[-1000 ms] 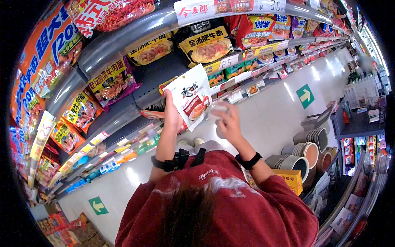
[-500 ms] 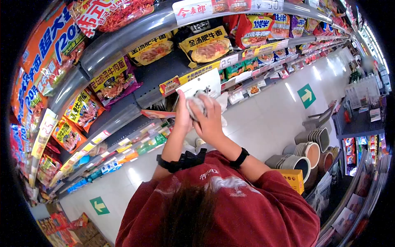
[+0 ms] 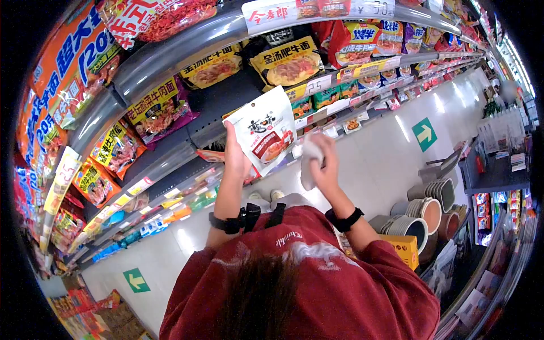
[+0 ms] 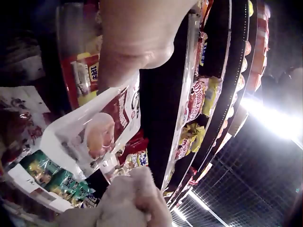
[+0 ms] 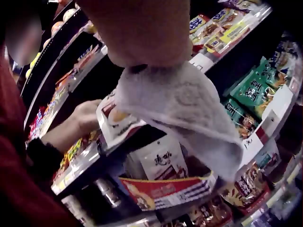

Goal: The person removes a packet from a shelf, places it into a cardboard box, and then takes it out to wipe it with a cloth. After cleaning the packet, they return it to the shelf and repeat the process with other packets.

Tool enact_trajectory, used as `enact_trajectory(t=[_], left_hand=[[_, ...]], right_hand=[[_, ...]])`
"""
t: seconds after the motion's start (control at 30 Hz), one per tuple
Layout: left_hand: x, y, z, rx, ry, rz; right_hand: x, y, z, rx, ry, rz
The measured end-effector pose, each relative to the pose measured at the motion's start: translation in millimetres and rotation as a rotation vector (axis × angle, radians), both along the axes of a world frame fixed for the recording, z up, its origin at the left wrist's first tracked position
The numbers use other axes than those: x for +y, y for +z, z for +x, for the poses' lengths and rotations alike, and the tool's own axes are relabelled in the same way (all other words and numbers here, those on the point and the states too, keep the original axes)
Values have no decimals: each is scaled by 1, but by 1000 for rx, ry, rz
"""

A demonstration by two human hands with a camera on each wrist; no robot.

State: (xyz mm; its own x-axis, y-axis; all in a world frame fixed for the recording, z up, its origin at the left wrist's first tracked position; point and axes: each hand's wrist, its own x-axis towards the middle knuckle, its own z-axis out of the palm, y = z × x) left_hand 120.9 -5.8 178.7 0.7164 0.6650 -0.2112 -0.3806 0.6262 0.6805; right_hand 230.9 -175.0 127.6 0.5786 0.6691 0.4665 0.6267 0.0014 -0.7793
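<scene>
Handheld pouch (image 3: 266,133) near carton (image 5: 165,191) of pouches (image 5: 163,158)

A loose, dark red cloth sweatshirt (image 3: 351,283) fills the bottom middle, with small white letters (image 3: 285,241) and a smudgy white picture (image 3: 317,253). A thick black strap (image 3: 225,224) goes round the left wrist, a black band (image 3: 345,220) round the right. Near the centre peek whitish shoes (image 3: 276,194).

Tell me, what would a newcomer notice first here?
Probably the white pouch, held up in the left fingers near shelved packets. Next, the pale cloth gripped in the right fingers. Then a green arrow sign on the floor, toward the head view's right.
</scene>
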Motion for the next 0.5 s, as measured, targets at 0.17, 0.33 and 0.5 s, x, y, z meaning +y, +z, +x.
enact_trajectory(t=[0.17, 0.33, 0.5], left_hand=[[-4, -11, 8, 39, -60, 106], [-7, -21, 18, 126, -127, 177], [-9, -6, 16, 165, -176, 192]], right_hand=[[6, 31, 23, 329, -226, 320], [19, 46, 14, 163, -77, 203], [23, 40, 9, 378, -119, 211]])
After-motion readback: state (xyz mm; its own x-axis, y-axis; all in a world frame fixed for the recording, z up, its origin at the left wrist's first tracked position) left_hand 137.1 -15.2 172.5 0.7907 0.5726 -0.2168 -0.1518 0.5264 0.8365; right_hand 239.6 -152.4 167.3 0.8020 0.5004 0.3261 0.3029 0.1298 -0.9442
